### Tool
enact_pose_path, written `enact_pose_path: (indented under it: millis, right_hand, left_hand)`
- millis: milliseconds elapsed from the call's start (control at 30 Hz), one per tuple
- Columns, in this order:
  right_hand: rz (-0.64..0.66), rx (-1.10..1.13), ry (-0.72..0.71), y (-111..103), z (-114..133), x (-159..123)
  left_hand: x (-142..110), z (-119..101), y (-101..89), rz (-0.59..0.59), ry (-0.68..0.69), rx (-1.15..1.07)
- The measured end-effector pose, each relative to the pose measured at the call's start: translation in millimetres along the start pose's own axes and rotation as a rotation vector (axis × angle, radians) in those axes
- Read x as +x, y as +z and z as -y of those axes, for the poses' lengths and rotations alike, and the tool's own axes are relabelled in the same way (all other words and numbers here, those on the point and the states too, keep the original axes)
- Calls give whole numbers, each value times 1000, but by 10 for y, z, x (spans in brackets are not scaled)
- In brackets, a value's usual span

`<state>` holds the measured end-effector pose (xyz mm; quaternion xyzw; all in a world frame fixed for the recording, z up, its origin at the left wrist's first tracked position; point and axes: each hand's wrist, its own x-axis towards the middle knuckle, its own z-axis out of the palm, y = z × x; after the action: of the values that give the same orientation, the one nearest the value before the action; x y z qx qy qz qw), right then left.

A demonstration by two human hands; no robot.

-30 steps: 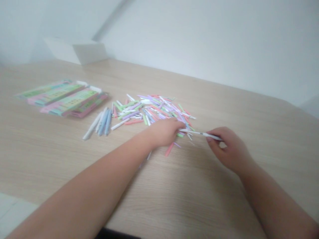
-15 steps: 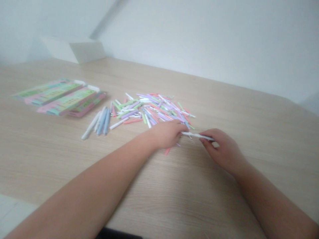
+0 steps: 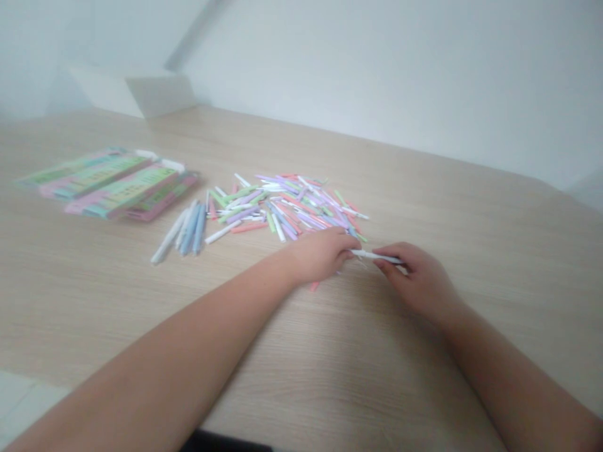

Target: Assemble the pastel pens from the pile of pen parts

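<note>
A slim white pen (image 3: 370, 254) spans the gap between my two hands, a little above the table. My left hand (image 3: 325, 254) pinches its left end, and the fingers hide that tip. At the other end my right hand (image 3: 417, 276) grips it between thumb and fingers. Beyond my left hand spreads a pile of loose pen parts (image 3: 292, 204) in white, purple, green, coral and blue. A coral piece (image 3: 315, 285) lies partly hidden below my left wrist. Small pale bits under the held pen are too blurred to name.
Several whole-looking white and blue pens (image 3: 188, 229) lie side by side left of the pile. Further left are pink and green printed boxes (image 3: 120, 188). A white box-like object (image 3: 160, 94) stands at the back by the wall (image 3: 377, 75). The wooden table (image 3: 301, 376) runs beneath everything.
My hands have come slightly closer together along the white pen, which looks straighter now. The view has shifted slightly; the pile and boxes lie as before.
</note>
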<state>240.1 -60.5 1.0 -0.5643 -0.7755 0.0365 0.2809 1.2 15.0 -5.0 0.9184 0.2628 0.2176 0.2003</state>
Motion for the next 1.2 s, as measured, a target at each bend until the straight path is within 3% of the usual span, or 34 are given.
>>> enact_pose_path:
  millis: [400,633,767,933,1100,1200]
  right_hand:
    - [28,0,48,-12,-8,-3]
    - [127,29,56,-38,-19,9]
    - [180,218,142,-18,2,-17]
    - [130,482,323,33,15,-46]
    - [148,457,233,69,1,-68]
    - [159,318,149,67,-2,-70]
  left_hand:
    - [-6,-49,-9,23,-2,10]
    - [-8,-68,7,42,12,26]
    - [-1,-75,7,55,14,17]
    - [6,-82,8,26,27,5]
    - [-20,-117,-16,6,-27,47]
    - [-31,-105,-33,5,-55,90]
